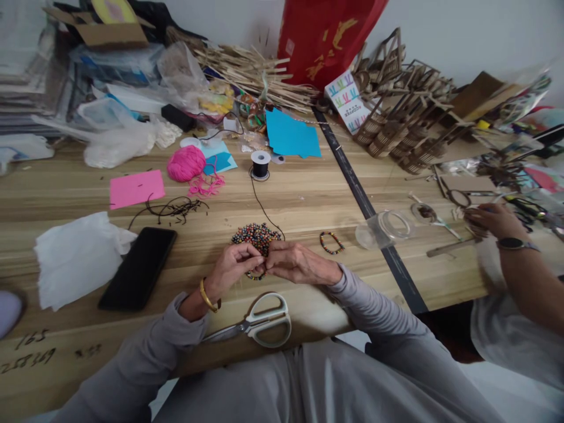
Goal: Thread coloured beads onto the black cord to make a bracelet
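My left hand [235,265] and my right hand [298,263] meet fingertip to fingertip, both pinched closed. Below their fingertips shows a small strand of colourful beads [254,276], which they seem to hold by its cord end; the fingers hide the exact grip. Just beyond lies a heap of multicoloured beads [253,235]. A thin black cord [265,210] runs from a spool [260,166] down to the heap near my right hand. To the right rests a beaded bracelet [332,242]. White-handled scissors [268,320] lie close to me, below my hands.
A black phone [138,269] and white tissue [79,258] lie left, with black cord scraps [176,207] and pink yarn [185,163] behind. Right of a dark strip [365,205] stands a clear plastic cup [383,229]. A co-worker's hand [497,220] works at far right.
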A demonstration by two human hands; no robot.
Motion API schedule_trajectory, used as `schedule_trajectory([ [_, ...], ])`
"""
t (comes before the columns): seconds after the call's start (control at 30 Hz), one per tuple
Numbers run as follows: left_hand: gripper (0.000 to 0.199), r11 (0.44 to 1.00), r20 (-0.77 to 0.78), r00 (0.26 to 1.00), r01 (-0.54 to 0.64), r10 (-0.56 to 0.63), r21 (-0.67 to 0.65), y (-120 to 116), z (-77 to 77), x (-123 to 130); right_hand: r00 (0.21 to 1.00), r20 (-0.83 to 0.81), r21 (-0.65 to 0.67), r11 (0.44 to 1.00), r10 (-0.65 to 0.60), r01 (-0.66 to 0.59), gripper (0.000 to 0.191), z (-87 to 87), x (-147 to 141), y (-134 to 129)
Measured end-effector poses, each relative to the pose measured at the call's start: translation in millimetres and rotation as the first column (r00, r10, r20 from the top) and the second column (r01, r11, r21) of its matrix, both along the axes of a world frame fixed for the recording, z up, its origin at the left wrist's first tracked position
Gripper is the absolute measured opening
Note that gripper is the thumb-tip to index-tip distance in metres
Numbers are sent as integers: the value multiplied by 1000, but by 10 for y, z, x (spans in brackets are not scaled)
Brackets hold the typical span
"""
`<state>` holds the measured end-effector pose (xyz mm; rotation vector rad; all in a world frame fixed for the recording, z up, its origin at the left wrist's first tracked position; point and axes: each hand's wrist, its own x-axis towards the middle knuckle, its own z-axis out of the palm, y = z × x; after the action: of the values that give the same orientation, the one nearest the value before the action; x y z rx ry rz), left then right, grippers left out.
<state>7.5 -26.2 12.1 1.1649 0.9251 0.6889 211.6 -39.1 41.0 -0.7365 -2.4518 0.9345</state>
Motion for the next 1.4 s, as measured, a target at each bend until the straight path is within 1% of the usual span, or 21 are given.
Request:
schedule_trajectory([
  [0.13, 23, 1000, 17, 1000, -16, 16, 0, -2, 14, 0, 999, -25, -38, 999, -34, 33, 8, -18, 7, 14],
  [0.3, 22, 999, 74, 996, -48, 49, -17, -3, 14, -2, 996, -33, -24, 996, -88, 87, 6, -46, -5, 24],
  [0.47, 23, 985, 195, 976, -68, 98, -156, -7, -21, 15, 993, -31, -5, 994, -112, 112, 9, -51, -6, 19],
  [0.63, 25, 955, 329, 933, -43, 144, -294, -11, -14, 26, 993, -28, 21, 993, -116, 117, 11, -44, -25, 0],
  [0.73, 27, 938, 365, 917, -30, 163, -344, -8, 0, 22, 993, -26, 18, 993, -119, 119, 11, -58, -50, -17],
  [0.83, 28, 936, 361, 919, -24, 160, -352, -9, 16, 18, 993, -11, 15, 993, -118, 119, 10, -74, -62, -24],
  [0.97, 27, 956, 305, 946, -20, 113, -294, -11, 40, 11, 995, 4, 23, 994, -104, 104, 9, -46, -28, 5],
  [1.1, 26, 987, 202, 979, -3, 35, -160, 0, 55, -9, 990, -3, 14, 990, -139, 139, 7, 30, 47, 53],
  [1.13, 25, 993, 171, 985, 10, 11, -121, 3, 57, -16, 986, -13, 2, 986, -164, 164, 8, 46, 67, 63],
  [1.2, 24, 998, 110, 993, 46, -40, -46, 8, 62, -29, 978, -40, -20, 979, -204, 203, 18, 71, 100, 78],
  [1.23, 24, 998, 80, 994, 69, -68, -11, 7, 64, -34, 978, -52, -35, 979, -204, 203, 24, 79, 112, 83],
  [1.3, 22, 991, 15, 993, 119, -120, 64, 2, 64, -41, 985, -56, -85, 984, -164, 159, 33, 89, 126, 87],
  [1.4, 16, 963, -100, 984, 166, -147, 212, -20, 50, -40, 996, -29, -236, 969, -81, 72, 38, 80, 119, 74],
])
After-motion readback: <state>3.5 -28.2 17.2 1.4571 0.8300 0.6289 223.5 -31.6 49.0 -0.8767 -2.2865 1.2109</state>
